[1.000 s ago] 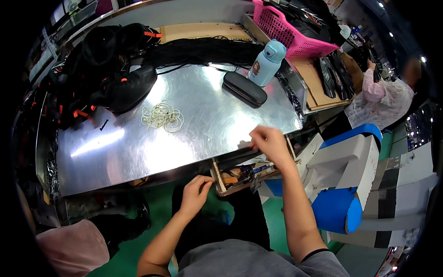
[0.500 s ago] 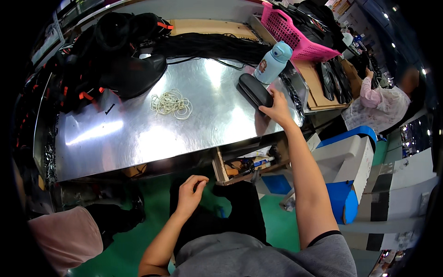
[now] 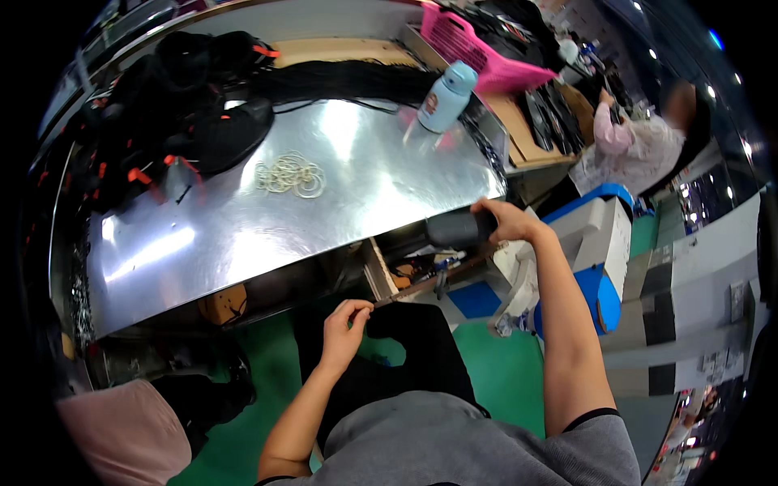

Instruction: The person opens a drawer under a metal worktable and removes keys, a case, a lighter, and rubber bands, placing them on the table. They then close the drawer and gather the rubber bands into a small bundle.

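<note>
My right hand (image 3: 509,220) is wrapped round one end of a black glasses case (image 3: 456,230), which is over the open drawer (image 3: 378,271) below the table's front edge. Inside the drawer lie pens and small tools (image 3: 421,267), partly hidden by the case. My left hand (image 3: 344,330) is closed, thumb and forefinger together, beside the near left corner of the drawer front. Whether it touches the wood or pinches something small, I cannot make out. On the metal table (image 3: 356,186) rests a loose heap of pale elastic cords (image 3: 290,175). A light blue bottle (image 3: 446,101) stands at the back right.
Black bags with orange tabs (image 3: 219,134) crowd the table's left side, and black cords (image 3: 348,81) run along its back. A pink basket (image 3: 486,53) stands beyond the bottle. A white and blue machine (image 3: 596,235) stands right; a co-worker (image 3: 632,150) sits beyond it.
My right hand has lifted the glasses case off the table beside the bottle and brought it nearer, over the drawer. My left hand has come closer to the drawer front. The view has shifted slightly.
</note>
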The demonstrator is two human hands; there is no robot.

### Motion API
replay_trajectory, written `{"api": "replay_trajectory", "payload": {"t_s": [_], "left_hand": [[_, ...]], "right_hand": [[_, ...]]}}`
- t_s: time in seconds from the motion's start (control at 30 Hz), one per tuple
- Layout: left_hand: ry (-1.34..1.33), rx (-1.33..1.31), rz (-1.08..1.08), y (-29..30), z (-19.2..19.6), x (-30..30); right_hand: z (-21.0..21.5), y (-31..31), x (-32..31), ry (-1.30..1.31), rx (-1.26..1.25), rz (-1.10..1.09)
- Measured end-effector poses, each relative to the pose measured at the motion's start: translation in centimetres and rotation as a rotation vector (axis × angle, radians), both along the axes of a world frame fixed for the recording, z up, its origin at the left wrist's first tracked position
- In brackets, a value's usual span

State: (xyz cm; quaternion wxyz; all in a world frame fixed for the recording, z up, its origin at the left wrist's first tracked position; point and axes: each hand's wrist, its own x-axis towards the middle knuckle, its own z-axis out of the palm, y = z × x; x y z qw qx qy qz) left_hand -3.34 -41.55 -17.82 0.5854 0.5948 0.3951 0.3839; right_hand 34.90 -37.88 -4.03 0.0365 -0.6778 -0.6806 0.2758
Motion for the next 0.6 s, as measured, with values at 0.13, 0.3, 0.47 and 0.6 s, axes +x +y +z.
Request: {"api": "replay_trajectory", "payload": {"t_s": [0.13,0.3,0.47,0.6], "left_hand": [[0.022,0.024,0.05,-0.6,-0.6,-2.1],[0.08,0.04,0.138,-1.6,-1.8,-4.0],[0.193,0.124,0.126,-1.7,0.2,-5.3],[0.16,0.176,0.155,-1.4,0.1,-5.2]], "right_hand": [[-2.0,0.0,0.4,-0.11,-0.097,0.194],[-6.3,1.2,3.1,-0.127,-0.106,0.197],[-10.3,0.2,1.6,-0.491,-0.098,0.181],[-11.4,-1.0,1.2,-0.399,-0.208,-0.065]]}}
